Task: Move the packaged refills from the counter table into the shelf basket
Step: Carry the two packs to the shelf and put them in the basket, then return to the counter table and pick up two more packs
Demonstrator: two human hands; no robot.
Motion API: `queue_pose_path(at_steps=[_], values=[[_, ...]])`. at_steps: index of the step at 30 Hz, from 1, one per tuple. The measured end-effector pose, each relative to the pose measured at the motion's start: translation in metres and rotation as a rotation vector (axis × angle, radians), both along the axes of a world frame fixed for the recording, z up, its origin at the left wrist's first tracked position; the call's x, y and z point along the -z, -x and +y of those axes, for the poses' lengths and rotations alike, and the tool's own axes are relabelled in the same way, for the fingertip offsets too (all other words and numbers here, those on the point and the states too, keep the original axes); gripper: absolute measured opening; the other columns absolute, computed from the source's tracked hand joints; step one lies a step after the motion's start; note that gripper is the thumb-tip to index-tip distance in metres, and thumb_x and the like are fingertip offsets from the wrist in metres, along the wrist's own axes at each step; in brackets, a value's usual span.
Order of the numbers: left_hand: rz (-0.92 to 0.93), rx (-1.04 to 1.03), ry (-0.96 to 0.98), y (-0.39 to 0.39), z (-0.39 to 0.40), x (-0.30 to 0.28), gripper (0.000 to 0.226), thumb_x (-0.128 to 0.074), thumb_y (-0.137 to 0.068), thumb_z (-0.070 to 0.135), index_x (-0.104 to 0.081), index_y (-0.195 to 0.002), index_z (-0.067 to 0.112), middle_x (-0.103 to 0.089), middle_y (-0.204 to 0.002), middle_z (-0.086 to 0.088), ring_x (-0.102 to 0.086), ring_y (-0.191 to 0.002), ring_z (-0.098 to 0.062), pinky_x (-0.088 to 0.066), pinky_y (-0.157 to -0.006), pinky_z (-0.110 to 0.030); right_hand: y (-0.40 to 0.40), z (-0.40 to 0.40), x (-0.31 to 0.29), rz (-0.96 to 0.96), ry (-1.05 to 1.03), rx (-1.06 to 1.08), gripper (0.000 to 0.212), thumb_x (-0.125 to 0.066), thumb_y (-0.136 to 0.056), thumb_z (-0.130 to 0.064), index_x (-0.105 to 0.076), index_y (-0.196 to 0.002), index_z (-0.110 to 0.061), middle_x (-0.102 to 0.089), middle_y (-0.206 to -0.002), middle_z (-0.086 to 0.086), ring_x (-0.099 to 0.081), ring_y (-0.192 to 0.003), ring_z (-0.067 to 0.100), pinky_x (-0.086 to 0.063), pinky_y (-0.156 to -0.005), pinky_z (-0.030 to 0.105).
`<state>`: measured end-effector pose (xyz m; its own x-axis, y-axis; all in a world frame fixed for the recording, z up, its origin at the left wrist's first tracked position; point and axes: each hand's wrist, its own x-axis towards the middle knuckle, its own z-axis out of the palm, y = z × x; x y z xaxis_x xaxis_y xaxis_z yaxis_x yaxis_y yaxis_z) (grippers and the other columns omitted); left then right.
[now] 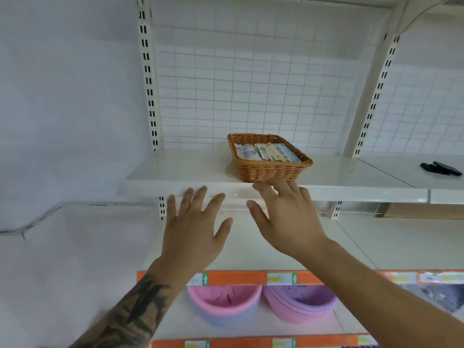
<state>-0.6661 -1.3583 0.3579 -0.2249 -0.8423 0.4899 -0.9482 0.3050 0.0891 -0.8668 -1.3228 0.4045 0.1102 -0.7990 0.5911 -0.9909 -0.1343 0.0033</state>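
A brown wicker basket stands on the white upper shelf, near its front edge. Several packaged refills lie side by side inside it. My left hand is raised in front of the shelf edge, left of the basket, fingers spread and holding nothing. My right hand is just below the basket's front wall, fingers straight and empty, its fingertips close to the shelf lip. The counter table is out of view.
A black object lies on the shelf section to the right. Below, a pink bowl and a stack of purple bowls sit under an orange price rail. A white wire grid backs the shelving.
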Motion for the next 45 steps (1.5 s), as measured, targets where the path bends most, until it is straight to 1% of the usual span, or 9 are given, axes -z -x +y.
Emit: queue_pose_path(at_steps=[4, 13, 20, 25, 30, 34, 38, 41, 45], values=[[0.005, -0.022, -0.087, 0.014, 0.071, 0.017, 0.069, -0.017, -0.095, 0.07, -0.034, -0.155, 0.043, -0.029, -0.168, 0.0, -0.021, -0.157, -0.028, -0.006, -0.124, -0.06, 0.013, 0.055, 0.038, 0.021, -0.087, -0.084, 0.05, -0.04, -0.097, -0.05, -0.068, -0.124, -0.02, -0.068, -0.122, 0.006, -0.066, -0.105, 0.033, -0.052, -0.087, 0.044], [-0.045, -0.157, -0.33, 0.02, 0.242, 0.086, 0.071, -0.017, -0.091, 0.072, -0.038, -0.152, 0.042, -0.034, -0.165, 0.002, -0.029, -0.153, -0.026, -0.013, -0.122, -0.062, 0.011, 0.183, 0.154, -0.012, -0.33, -0.267, 0.043, -0.042, -0.096, -0.041, -0.069, -0.123, -0.02, -0.068, -0.122, 0.009, -0.067, -0.101, 0.036, -0.055, -0.08, 0.044], [-0.106, -0.328, -0.474, -0.02, 0.354, 0.113, 0.058, -0.026, -0.098, 0.067, -0.031, -0.153, 0.046, -0.031, -0.166, 0.001, -0.025, -0.154, -0.029, -0.012, -0.123, -0.065, -0.029, 0.258, 0.186, 0.031, -0.464, -0.384, 0.044, -0.058, -0.092, -0.042, -0.065, -0.131, -0.022, -0.066, -0.131, 0.013, -0.067, -0.109, 0.039, -0.055, -0.083, 0.047], [-0.118, -0.482, -0.488, -0.079, 0.427, 0.106, 0.066, -0.025, -0.093, 0.069, -0.037, -0.152, 0.042, -0.037, -0.164, -0.003, -0.031, -0.152, -0.031, -0.013, -0.12, -0.067, -0.077, 0.319, 0.184, 0.095, -0.435, -0.477, 0.044, -0.053, -0.096, -0.046, -0.062, -0.134, -0.027, -0.063, -0.136, 0.011, -0.065, -0.114, 0.037, -0.055, -0.087, 0.046], [-0.103, -0.644, -0.485, -0.141, 0.522, 0.099, 0.064, -0.02, -0.097, 0.067, -0.027, -0.156, 0.044, -0.026, -0.168, 0.0, -0.021, -0.155, -0.027, -0.008, -0.124, -0.063, -0.147, 0.384, 0.178, 0.132, -0.408, -0.608, 0.051, -0.041, -0.094, -0.05, -0.063, -0.133, -0.026, -0.066, -0.13, 0.01, -0.066, -0.112, 0.036, -0.055, -0.087, 0.048], [-0.078, -0.768, -0.577, -0.195, 0.619, 0.1, 0.085, 0.001, -0.084, 0.075, -0.025, -0.156, 0.039, -0.025, -0.169, -0.001, -0.021, -0.156, -0.027, -0.006, -0.123, -0.062, -0.223, 0.445, 0.184, 0.177, -0.416, -0.749, 0.052, -0.056, -0.093, -0.052, -0.06, -0.138, -0.027, -0.065, -0.134, 0.009, -0.065, -0.116, 0.035, -0.054, -0.09, 0.047], [-0.052, -0.869, -0.629, -0.25, 0.716, 0.127, 0.069, -0.024, -0.098, 0.072, -0.025, -0.157, 0.037, -0.025, -0.169, -0.003, -0.022, -0.155, -0.031, -0.008, -0.122, -0.064, -0.286, 0.52, 0.198, 0.172, -0.51, -0.849, 0.056, -0.038, -0.101, -0.057, -0.05, -0.148, -0.029, -0.052, -0.151, 0.008, -0.053, -0.134, 0.033, -0.046, -0.103, 0.05], [0.007, -0.935, -0.646, -0.277, 0.779, 0.149, 0.065, -0.025, -0.098, 0.068, -0.03, -0.155, 0.038, -0.029, -0.167, -0.003, -0.026, -0.153, -0.031, -0.011, -0.122, -0.065, -0.321, 0.573, 0.214, 0.249, -0.575, -0.913, 0.059, -0.04, -0.104, -0.055, -0.033, -0.158, -0.032, -0.035, -0.163, 0.004, -0.035, -0.148, 0.03, -0.031, -0.117, 0.046], [0.1, -0.999, -0.708, -0.298, 0.858, 0.178, 0.06, -0.025, -0.1, 0.064, -0.029, -0.155, 0.041, -0.028, -0.167, -0.003, -0.024, -0.154, -0.031, -0.01, -0.121, -0.066, -0.361, 0.642, 0.23, 0.325, -0.684, -0.984, 0.06, -0.036, -0.105, -0.056, -0.028, -0.16, -0.034, -0.031, -0.165, 0.003, -0.031, -0.15, 0.028, -0.027, -0.119, 0.047]])
